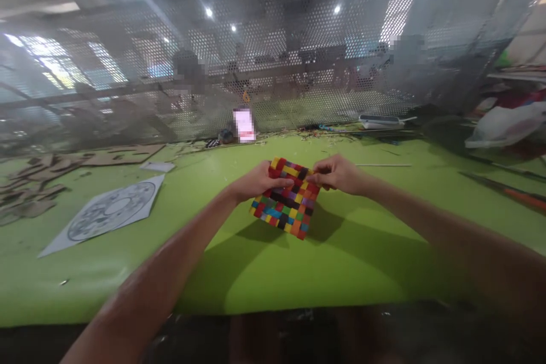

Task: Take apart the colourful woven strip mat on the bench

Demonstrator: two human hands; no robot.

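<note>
Over the green table (273,284), the woven panel (284,209) tilts, left hand (262,181) gripping its left edge, right hand (336,174) pinching near the upper right corner; it looks light, springy, best taken by those edges.

A lime-green worktable (324,281) spans the room's foreground, its front edge dropping into deep shadow. Behind it stands a hazy grey perforated screen (273,40), dotted with small round holes. Through it, small white lights (209,12) and bright, slanted windows (55,60) glow at left, with another bright panel (397,14) at right.
</note>
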